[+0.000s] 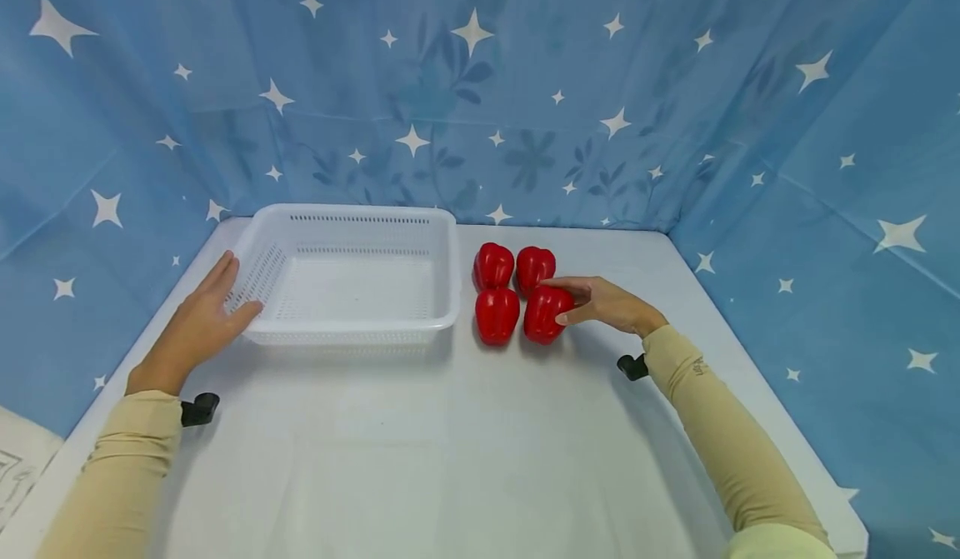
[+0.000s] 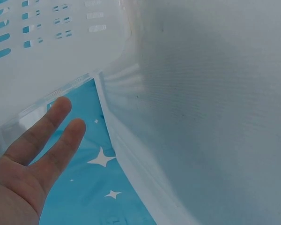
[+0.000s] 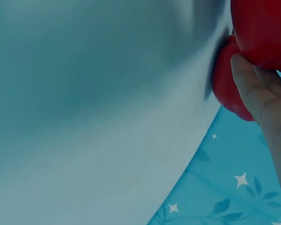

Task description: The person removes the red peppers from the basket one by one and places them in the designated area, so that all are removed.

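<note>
My right hand (image 1: 606, 302) grips the front right red bell pepper (image 1: 544, 317), thumb on the near side and fingers over the far side. Close by are three more glossy bell peppers: one at front left (image 1: 497, 316), one at back left (image 1: 493, 266) and one at back right (image 1: 536, 266). The right wrist view shows the held pepper (image 3: 264, 30) with another pepper (image 3: 228, 79) behind it. At the left end of a white slotted plastic basket (image 1: 352, 326), my left hand (image 1: 197, 326) lies with spread, straight fingers against its rim.
Nothing lies inside the basket, which stands at the back left of the white table (image 1: 450, 451). A blue star-patterned curtain (image 1: 420, 84) hangs behind the table and along both sides. Black wrist mounts (image 1: 199, 409) sit under the forearms.
</note>
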Demonstrator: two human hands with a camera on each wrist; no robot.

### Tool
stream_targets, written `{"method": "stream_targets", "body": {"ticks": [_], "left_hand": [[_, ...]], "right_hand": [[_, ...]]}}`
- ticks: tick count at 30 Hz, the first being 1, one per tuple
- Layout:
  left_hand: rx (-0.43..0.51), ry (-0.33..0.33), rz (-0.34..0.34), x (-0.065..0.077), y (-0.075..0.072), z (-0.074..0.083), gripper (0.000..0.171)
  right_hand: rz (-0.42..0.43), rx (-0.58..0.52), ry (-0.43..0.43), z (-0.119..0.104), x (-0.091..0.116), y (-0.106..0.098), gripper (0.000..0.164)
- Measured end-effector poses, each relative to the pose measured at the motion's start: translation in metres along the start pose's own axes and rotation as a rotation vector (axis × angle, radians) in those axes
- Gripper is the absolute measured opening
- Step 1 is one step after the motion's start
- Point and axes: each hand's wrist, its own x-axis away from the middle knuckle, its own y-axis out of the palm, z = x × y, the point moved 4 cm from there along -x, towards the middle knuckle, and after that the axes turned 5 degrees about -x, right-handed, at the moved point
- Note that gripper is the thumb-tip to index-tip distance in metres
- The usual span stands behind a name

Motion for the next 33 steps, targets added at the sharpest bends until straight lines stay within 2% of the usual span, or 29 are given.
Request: {"method": "stream_targets", "body": {"ticks": [6, 13, 25, 33], "left_hand": [[0.014, -0.003, -0.002, 0.001, 0.001, 0.003, 0.088], [0.006, 0.018, 0.018, 0.0, -0.002, 0.001, 0.087], [0.014, -0.002, 0.009, -0.005, -0.005, 0.004, 0.087], [0.013, -0.029, 0.007, -0.005, -0.004, -0.002, 0.086]], "right_hand": [[-0.044, -0.006, 0.002, 0.006, -0.005, 0.009, 0.081], [-0.046, 0.044, 0.003, 0.006, -0.01, 0.016, 0.081], [-0.076, -0.021, 0.037, 0.005, -0.013, 0.015, 0.085], [-0.097, -0.074, 0.039, 0.005, -0.018, 0.016, 0.085]]}}
